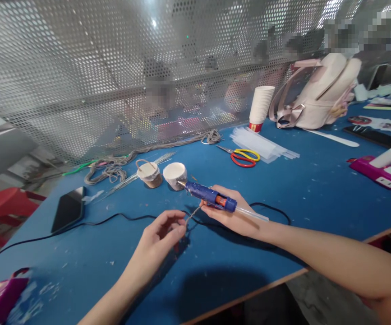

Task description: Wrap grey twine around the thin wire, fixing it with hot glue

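My right hand (227,212) is closed around a blue glue gun (209,195), its nozzle pointing left and a clear glue stick (252,214) jutting from the back. A short grey-brown cord (192,214) runs from the right hand's fingertips to my left hand (164,230), where thumb and fingers pinch its other end. Beyond the nozzle sits a small white-topped cup (175,175). Left of it stands a small basket (150,174) with a brown lower part and a thin arched handle.
Scissors (244,155) with red and yellow handles lie near clear glue sticks (263,143). Stacked paper cups (261,106), a pale backpack (324,95), grey cord (105,171), a phone (69,208) and a purple power strip (381,171) are on the blue table. A black cable (114,218) crosses it.
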A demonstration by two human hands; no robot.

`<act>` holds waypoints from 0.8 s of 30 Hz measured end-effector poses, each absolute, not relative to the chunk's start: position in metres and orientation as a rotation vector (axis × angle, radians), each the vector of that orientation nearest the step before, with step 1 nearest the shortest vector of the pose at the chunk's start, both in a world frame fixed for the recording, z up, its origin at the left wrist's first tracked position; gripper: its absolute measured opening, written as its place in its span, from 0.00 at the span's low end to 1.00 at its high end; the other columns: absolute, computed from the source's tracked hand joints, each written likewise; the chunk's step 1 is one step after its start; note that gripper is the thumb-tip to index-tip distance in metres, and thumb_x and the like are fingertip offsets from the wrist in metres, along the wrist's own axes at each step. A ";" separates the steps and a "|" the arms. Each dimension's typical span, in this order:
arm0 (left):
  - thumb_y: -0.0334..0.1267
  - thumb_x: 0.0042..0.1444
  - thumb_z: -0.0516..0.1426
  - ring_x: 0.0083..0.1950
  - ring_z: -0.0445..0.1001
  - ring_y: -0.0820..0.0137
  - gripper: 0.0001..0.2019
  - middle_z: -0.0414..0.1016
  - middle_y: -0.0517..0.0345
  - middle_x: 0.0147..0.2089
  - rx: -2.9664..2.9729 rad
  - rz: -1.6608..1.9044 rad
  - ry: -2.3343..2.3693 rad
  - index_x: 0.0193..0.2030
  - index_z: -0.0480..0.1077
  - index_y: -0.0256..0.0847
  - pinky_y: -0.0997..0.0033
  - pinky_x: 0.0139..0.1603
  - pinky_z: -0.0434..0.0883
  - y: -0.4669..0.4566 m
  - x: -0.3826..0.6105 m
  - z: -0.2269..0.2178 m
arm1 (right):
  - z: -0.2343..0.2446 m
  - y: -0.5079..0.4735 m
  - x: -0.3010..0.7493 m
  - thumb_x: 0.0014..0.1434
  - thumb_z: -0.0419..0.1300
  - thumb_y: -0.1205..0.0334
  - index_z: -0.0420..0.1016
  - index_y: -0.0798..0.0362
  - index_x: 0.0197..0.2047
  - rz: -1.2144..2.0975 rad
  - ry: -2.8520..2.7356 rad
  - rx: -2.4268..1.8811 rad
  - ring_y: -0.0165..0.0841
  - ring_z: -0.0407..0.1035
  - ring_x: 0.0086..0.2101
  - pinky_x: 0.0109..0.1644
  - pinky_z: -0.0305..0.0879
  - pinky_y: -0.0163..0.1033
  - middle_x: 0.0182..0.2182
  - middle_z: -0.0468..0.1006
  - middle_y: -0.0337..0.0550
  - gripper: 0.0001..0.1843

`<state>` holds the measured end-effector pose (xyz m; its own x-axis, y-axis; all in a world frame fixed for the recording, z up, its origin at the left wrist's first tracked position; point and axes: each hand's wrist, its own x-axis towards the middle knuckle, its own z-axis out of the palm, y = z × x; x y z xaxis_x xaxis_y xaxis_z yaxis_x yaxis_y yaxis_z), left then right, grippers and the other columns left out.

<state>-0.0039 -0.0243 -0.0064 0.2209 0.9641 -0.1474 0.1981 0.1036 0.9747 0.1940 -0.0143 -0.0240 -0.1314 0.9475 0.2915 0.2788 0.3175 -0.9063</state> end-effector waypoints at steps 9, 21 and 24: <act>0.39 0.53 0.54 0.27 0.67 0.71 0.09 0.71 0.60 0.26 2.014 0.831 1.336 0.25 0.70 0.42 0.72 0.30 0.64 -0.018 -0.004 -0.008 | -0.029 -0.011 0.192 0.52 0.60 0.60 0.67 0.54 0.30 0.936 -1.574 -1.146 0.26 0.62 0.24 0.29 0.60 0.31 0.24 0.69 0.35 0.07; 0.42 0.48 0.60 0.14 0.56 0.81 0.10 0.67 0.62 0.21 0.959 0.641 1.232 0.26 0.66 0.38 0.81 0.12 0.47 -0.008 0.006 -0.001 | -0.033 -0.011 0.195 0.54 0.58 0.62 0.69 0.54 0.33 0.778 -1.666 -1.105 0.28 0.63 0.27 0.32 0.61 0.33 0.27 0.70 0.37 0.05; 0.40 0.47 0.60 0.14 0.52 0.84 0.09 0.66 0.64 0.22 0.914 0.794 1.239 0.26 0.66 0.37 0.81 0.14 0.44 -0.012 0.009 -0.002 | -0.028 -0.013 0.197 0.55 0.57 0.62 0.68 0.54 0.36 0.719 -1.662 -1.069 0.29 0.64 0.29 0.35 0.62 0.33 0.30 0.70 0.38 0.05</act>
